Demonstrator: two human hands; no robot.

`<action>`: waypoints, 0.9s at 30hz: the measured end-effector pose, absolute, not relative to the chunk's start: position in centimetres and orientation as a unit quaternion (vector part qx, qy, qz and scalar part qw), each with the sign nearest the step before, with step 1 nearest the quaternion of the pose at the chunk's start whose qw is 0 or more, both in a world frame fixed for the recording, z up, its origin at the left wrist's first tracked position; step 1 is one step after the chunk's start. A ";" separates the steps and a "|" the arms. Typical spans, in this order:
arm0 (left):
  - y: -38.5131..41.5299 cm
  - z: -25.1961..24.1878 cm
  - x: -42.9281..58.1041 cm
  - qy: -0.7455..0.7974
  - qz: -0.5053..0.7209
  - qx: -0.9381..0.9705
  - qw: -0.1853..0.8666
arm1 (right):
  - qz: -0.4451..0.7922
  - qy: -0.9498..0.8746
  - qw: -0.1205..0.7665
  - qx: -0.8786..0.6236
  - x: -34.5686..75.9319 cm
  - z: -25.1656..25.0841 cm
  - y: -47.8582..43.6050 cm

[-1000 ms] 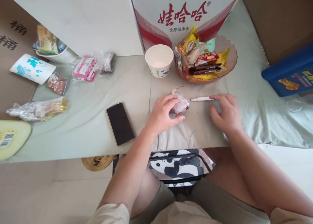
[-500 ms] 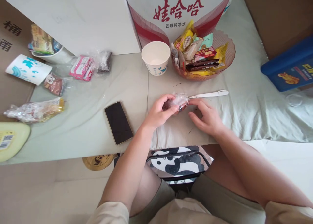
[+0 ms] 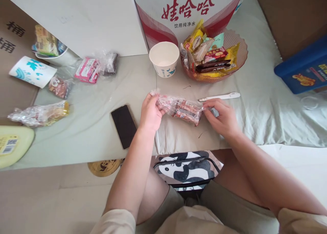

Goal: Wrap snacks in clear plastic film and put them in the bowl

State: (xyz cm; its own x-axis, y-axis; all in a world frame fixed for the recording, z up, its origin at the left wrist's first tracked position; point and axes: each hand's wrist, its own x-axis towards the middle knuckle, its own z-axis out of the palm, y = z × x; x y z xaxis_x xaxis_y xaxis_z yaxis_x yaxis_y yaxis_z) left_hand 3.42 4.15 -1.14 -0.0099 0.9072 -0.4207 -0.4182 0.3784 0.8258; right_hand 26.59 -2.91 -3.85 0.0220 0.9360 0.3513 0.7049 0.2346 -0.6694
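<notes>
Between my two hands stretches a clear plastic bag [image 3: 167, 104] with several brown-red snack packets [image 3: 188, 110] at its right end. My left hand [image 3: 151, 113] is closed on the gathered left end of the bag. The right end is pinched in the fingertips of my right hand [image 3: 221, 117]. Just behind the right hand lies a white utility knife [image 3: 222, 96], its tip pointing left. A black phone [image 3: 124, 126] rests on the cloth to the left of my left forearm.
Behind the bag stand a white paper cup [image 3: 164, 61] and a pink glass bowl [image 3: 241, 62] of wrapped snacks, against a white carton [image 3: 189, 9]. Bagged snacks [image 3: 88, 69] and a tipped paper cup [image 3: 33, 72] lie left. A blue container [image 3: 304, 68] is at right.
My left hand has moved left, drawing the bunched bag out lengthwise. The packets inside now show, and my right hand has closed on the bag's right end.
</notes>
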 end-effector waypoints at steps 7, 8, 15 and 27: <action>4.8 -2.4 0.7 0.599 0.503 0.374 0.499 | 0.104 -0.589 0.475 -0.645 29.2 -4.2 -2.8; 4.8 -2.8 0.4 0.613 0.487 0.407 0.471 | 0.104 -0.574 0.484 -0.652 29.5 -4.3 -2.8; 4.3 -3.5 0.8 0.558 0.342 0.683 0.325 | 0.182 -0.627 0.445 -0.613 28.9 -4.4 -2.8; 4.1 -2.8 1.0 0.439 0.466 0.739 0.210 | 0.021 -0.666 0.405 -0.627 28.4 -3.8 -2.5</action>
State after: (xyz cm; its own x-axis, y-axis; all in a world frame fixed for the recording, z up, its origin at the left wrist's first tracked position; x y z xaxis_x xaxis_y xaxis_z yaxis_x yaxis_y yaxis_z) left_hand 0.99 4.14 -2.81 0.1800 0.8448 0.5039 0.4541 -0.5258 0.7192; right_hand 28.40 -2.52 -3.79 0.1132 0.8512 0.5126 0.8172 0.2136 -0.5353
